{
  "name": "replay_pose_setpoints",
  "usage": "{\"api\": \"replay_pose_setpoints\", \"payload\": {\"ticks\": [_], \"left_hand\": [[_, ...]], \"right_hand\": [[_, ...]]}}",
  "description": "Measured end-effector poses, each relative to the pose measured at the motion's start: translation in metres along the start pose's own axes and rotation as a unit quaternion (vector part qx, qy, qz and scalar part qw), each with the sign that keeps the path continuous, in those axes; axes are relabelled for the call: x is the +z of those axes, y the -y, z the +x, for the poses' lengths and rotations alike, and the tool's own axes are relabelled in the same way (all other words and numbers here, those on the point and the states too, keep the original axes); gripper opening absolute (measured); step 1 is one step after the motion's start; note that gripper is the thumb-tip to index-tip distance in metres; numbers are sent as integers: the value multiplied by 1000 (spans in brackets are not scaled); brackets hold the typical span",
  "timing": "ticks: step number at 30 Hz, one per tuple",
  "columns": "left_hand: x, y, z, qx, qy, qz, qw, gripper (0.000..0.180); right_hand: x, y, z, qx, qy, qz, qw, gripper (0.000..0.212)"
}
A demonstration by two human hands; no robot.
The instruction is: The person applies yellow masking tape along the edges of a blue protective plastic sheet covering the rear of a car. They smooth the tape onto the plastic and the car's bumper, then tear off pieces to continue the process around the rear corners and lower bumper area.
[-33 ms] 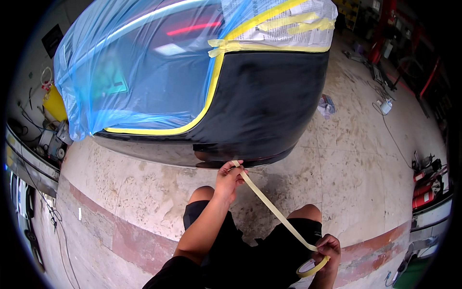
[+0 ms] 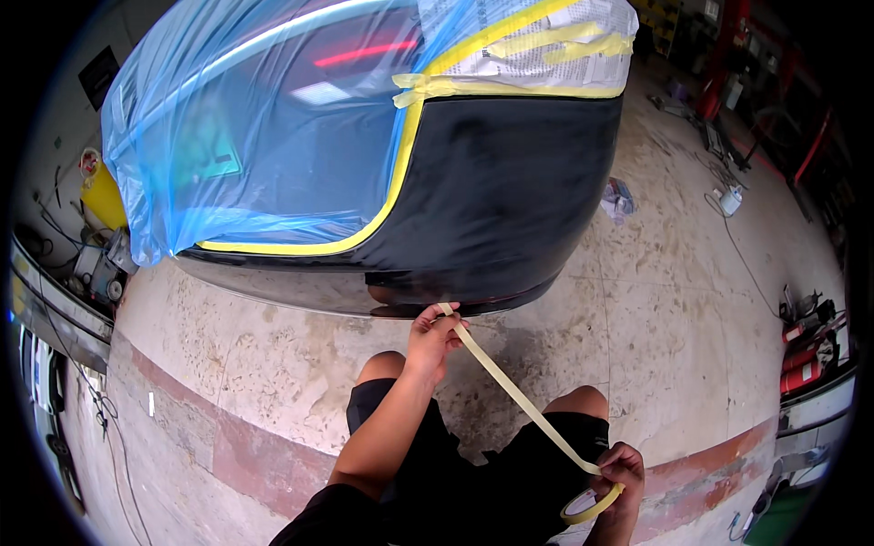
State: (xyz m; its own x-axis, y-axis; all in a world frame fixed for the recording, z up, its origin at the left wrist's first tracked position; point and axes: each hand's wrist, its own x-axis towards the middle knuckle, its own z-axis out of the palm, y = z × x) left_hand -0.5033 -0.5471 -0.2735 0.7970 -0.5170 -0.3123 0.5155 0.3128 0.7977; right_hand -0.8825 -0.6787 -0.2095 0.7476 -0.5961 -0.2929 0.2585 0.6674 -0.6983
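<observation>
At ten to eleven o'clock, blue plastic sheeting [image 2: 273, 118] drapes over the car's end, edged by yellow masking tape [image 2: 291, 248]; a corner of that film working loose could blow onto the black bumper [image 2: 519, 182] at one o'clock. Just below centre, at six o'clock, the left hand [image 2: 432, 346] pinches the free end of a pale masking-tape strip [image 2: 521, 398] close by the bumper's lower edge; whether it touches is unclear. Fingers brushing there could smudge the surface, and grit picked up from the dusty floor [image 2: 300, 355] could weaken the tape's grip. The strip slants towards five o'clock, near the right leg of the black shorts [image 2: 584, 434]; if it sags or twists, it could snag on cloth. Between four and five o'clock, the right hand [image 2: 624, 466] grips the tape roll [image 2: 596, 511]; an uneven tug could tear the strip.
</observation>
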Motion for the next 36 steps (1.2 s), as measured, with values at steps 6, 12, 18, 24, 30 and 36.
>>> {"api": "replay_pose_setpoints", "payload": {"ticks": [6,12,18,24,30,36], "left_hand": [[-8,-2,3,41,21,70,997,20],[-26,-17,15,60,91,28,994,39],[-25,-12,15,55,124,-4,991,57],[-10,44,-65,-156,266,9,951,53],[55,88,-173,-299,404,15,864,32],[62,88,-184,-264,393,16,881,25]], "right_hand": [[3,-3,-3,-1,-18,6,1000,8],[2,-3,-8,-41,-8,-20,999,8],[2,-21,-33,-87,-70,-96,989,9],[8,-33,-42,-51,-81,-158,983,25],[18,-30,-47,-97,-63,-233,966,21],[23,-29,-45,-146,-57,-323,933,18]]}}
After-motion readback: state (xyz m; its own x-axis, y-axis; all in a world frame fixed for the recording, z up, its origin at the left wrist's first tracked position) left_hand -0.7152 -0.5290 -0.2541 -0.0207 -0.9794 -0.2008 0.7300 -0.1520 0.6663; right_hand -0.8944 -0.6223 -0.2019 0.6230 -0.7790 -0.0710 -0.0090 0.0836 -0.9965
